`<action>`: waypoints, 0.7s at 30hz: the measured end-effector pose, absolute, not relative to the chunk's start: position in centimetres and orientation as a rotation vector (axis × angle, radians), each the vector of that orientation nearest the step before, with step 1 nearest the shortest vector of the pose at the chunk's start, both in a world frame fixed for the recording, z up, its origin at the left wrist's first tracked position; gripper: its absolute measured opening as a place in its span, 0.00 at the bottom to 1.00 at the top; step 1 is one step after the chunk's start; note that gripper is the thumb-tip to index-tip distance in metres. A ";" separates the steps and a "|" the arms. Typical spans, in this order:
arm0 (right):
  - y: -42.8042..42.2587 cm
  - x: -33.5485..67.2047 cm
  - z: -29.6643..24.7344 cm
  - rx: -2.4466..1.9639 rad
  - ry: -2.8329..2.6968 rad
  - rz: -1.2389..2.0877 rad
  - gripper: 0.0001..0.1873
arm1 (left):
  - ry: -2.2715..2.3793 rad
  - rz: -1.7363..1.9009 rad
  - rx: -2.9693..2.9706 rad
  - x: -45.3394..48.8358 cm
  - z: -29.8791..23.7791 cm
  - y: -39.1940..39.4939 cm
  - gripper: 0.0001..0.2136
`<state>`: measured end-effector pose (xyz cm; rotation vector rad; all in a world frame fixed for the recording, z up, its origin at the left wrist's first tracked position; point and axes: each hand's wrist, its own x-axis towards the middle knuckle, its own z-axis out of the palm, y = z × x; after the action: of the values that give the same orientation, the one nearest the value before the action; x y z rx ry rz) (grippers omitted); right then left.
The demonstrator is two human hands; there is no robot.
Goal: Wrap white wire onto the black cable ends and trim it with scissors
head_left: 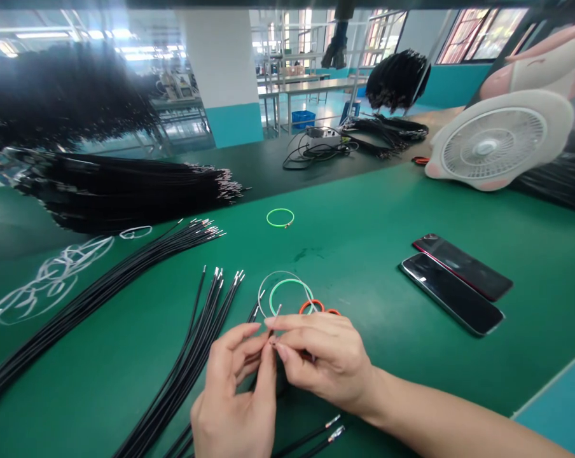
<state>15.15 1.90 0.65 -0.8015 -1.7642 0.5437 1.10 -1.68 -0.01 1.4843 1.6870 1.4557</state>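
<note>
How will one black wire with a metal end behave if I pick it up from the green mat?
The black wires probably feel light and floppy, because the long bundle on the green mat lies in soft curves. Their thin metal terminals look easy to bend.

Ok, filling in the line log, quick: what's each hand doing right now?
Left hand: closed, pinching a thin wire.
Right hand: closed, apparently pinching the same wire.

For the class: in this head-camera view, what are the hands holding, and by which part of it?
The left hand and right hand pinch a thin wire between them, near its pale tip, which sticks up past the fingers. The rest of the hold is hidden.
</note>
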 end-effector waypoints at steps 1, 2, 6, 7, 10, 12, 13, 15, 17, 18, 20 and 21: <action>2.0 15.2 0.7 -0.832 -1.736 0.568 0.09 | 1.691 1.464 1.489 1.2 0.0 -1.7 0.13; 2.0 15.3 0.8 -0.866 -1.695 0.603 0.09 | 1.698 1.469 1.496 1.3 0.0 -1.8 0.12; 1.9 15.4 1.3 -0.964 -1.519 0.789 0.10 | 1.729 1.473 1.564 1.5 0.0 -1.7 0.11; 1.8 15.4 1.4 -0.984 -1.495 0.833 0.11 | 1.734 1.464 1.599 1.5 0.0 -1.7 0.10; 1.6 15.1 1.5 -1.034 -1.460 0.939 0.10 | 1.723 1.416 1.720 1.4 0.1 -1.7 0.07; 1.5 15.0 1.5 -1.050 -1.442 0.967 0.10 | 1.712 1.392 1.768 1.4 0.2 -1.8 0.07; 1.5 14.9 1.4 -1.055 -1.435 0.974 0.10 | 1.712 1.385 1.782 1.4 0.2 -1.8 0.08; 1.6 14.9 1.4 -1.067 -1.426 0.976 0.10 | 1.715 1.381 1.809 1.4 0.2 -1.9 0.08; 1.7 14.9 1.4 -1.076 -1.424 0.972 0.09 | 1.716 1.379 1.835 1.4 0.2 -2.0 0.08; 1.7 14.9 1.4 -1.079 -1.424 0.969 0.09 | 1.715 1.380 1.845 1.3 0.2 -2.1 0.09; 1.8 14.9 1.4 -1.078 -1.425 0.966 0.09 | 1.705 1.381 1.859 1.3 0.1 -2.2 0.09; 1.8 14.9 1.4 -1.075 -1.426 0.965 0.09 | 1.699 1.379 1.866 1.3 0.1 -2.2 0.09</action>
<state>14.93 1.79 1.38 -1.0746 -1.4256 0.9652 1.31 -2.19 0.09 1.8656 1.6992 1.3792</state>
